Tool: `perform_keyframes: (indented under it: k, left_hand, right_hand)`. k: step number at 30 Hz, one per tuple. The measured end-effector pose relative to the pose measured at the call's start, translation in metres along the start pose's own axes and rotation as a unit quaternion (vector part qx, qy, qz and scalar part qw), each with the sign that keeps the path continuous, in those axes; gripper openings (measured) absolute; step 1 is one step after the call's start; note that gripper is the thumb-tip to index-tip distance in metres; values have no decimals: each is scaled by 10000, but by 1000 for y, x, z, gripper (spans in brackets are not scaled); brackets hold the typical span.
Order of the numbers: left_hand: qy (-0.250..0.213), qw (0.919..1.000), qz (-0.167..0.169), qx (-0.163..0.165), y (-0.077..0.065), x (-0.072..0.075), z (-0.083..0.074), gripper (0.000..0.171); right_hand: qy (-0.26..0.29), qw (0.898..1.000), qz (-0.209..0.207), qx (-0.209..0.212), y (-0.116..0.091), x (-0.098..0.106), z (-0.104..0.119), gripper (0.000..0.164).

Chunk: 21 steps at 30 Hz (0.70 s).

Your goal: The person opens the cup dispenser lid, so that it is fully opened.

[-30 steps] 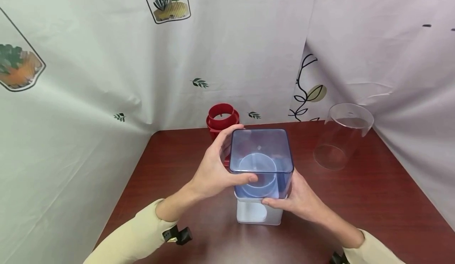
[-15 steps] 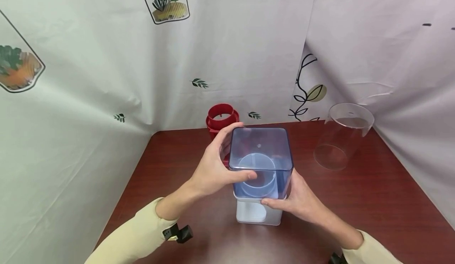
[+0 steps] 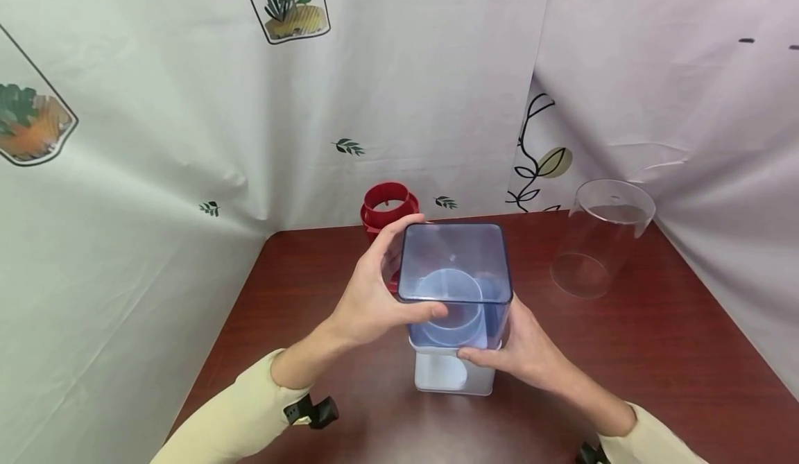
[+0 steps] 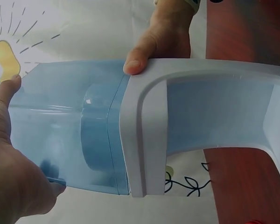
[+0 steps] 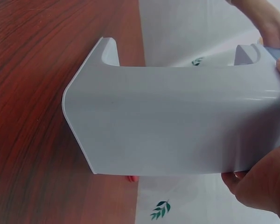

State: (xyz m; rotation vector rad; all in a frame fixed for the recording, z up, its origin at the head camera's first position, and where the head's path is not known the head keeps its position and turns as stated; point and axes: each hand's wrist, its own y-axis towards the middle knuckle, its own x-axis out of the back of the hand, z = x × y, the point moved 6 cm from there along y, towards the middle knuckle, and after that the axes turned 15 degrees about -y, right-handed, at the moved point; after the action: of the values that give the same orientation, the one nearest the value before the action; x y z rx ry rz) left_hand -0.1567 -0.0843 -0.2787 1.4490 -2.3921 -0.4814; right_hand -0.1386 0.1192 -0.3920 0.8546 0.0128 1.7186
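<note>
A see-through blue square container [image 3: 462,263] sits upside down on a white C-shaped stand [image 3: 480,379] at the middle of the table. In the head view my left hand [image 3: 368,301] grips the container from the left, thumb along its front and fingers behind. Lower on the right, my right hand [image 3: 530,346] holds the top of the stand near the seam, its thumb across the front. The left wrist view shows the blue container [image 4: 56,126] meeting the stand's white top [image 4: 144,140], with a round part inside. The stand's smooth back [image 5: 168,121] fills the right wrist view.
Behind my left hand stands a red plastic part [image 3: 390,199] with a round open top. A clear open cylinder [image 3: 580,259] stands at the back right of the dark red wooden table [image 3: 655,353]. White printed cloth [image 3: 437,89] hangs behind and at both sides.
</note>
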Motion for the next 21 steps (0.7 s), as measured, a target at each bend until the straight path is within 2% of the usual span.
perform_keyframes:
  k: [5, 10, 17, 21]
  left_hand:
    - [-376, 9992, -124, 108, 5, 9, 4, 93]
    - [-610, 9974, -360, 104, 8, 22, 2, 93]
    - [-772, 9948, -666, -43, 3, 42, -16, 97]
    - [-876, 9920, -878, -225, -1, 54, -29, 98]
  right_hand:
    - [-198, 9996, -73, -176, -1, 1, -2, 108]
    - [-508, 9983, -189, -199, -1, 2, -2, 109]
    - [-682, 9968, -136, -388, -2, 2, -3, 108]
    - [-620, 9975, -180, -279, -2, 3, -3, 108]
